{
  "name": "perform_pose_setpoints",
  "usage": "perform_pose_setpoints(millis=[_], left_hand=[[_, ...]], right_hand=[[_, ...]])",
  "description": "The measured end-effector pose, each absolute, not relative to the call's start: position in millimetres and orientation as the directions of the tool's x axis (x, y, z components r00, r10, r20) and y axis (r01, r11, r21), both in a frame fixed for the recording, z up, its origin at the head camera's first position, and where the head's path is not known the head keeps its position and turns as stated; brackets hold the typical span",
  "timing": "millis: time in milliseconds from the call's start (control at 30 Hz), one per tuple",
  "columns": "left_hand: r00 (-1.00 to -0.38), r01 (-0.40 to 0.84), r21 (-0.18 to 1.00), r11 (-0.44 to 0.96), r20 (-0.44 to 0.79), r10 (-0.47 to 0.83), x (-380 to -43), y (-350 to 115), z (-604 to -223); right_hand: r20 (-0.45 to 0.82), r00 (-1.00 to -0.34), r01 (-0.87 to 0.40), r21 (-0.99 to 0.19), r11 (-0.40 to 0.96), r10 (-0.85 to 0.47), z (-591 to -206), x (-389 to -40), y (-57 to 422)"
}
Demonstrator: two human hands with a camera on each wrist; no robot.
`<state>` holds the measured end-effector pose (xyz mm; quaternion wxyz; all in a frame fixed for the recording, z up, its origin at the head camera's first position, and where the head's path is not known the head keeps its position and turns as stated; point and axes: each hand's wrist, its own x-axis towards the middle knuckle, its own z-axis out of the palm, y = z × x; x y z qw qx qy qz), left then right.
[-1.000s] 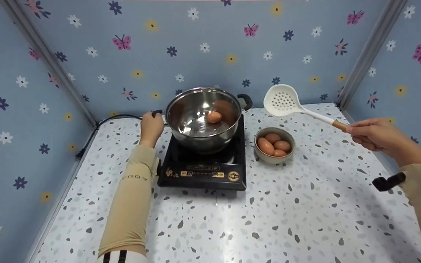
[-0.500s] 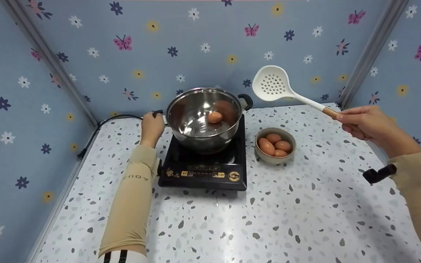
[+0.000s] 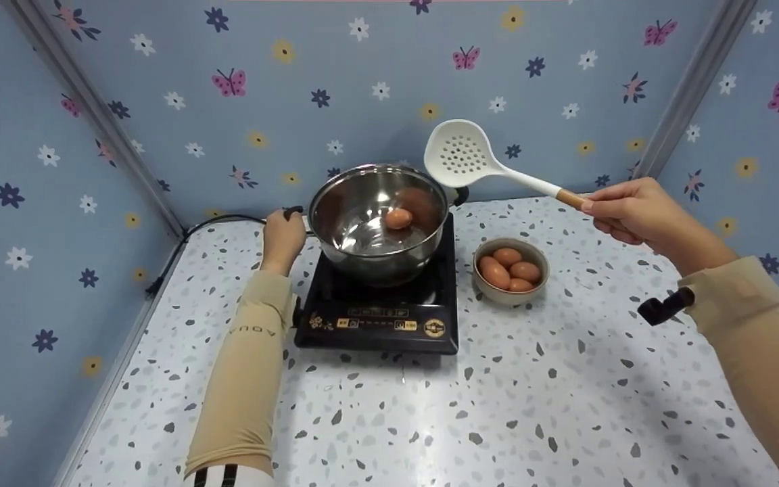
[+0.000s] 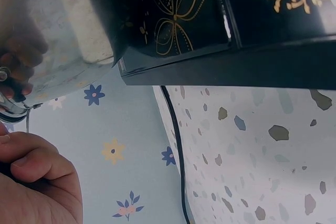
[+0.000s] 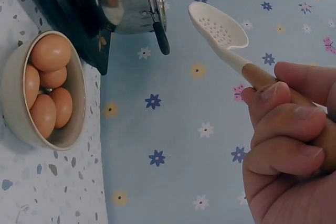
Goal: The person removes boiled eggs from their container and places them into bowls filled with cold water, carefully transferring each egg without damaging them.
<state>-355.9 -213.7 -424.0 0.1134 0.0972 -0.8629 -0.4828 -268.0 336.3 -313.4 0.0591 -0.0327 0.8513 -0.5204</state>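
Observation:
My left hand grips the black side handle of a steel pot, which sits on a black induction cooker. One brown egg lies inside the pot; whether there is water around it I cannot tell. In my right hand is a white slotted skimmer with a wooden handle, the fingers curled round the wood. Its perforated head hangs in the air above the pot's right rim, carrying nothing, and partly covers the right pot handle.
A small beige bowl holding several brown eggs stands right of the cooker. A black power cord runs along the back left of the speckled table. Flowered blue panels enclose the back and sides.
My right hand has moved left and up with the skimmer, bringing its head from beyond the bowl to above the pot's right rim. The left hand keeps its hold on the handle.

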Motion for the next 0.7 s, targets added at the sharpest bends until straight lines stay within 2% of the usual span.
perform_pose_setpoints(millis=[233,700], left_hand=[[-0.958,-0.020,0.856,0.516,0.131,-0.255,-356.7,-214.9,-424.7],[-0.958,-0.023,0.852,0.523,0.132,-0.256,-355.3,-213.6,-425.8]], right_hand=[[-0.078,-0.988,0.000,-0.861,0.509,-0.133,-310.0,-279.2,316.7],[-0.120,-0.982,0.009,-0.798,0.603,-0.144,-297.5,-292.4,279.2]])
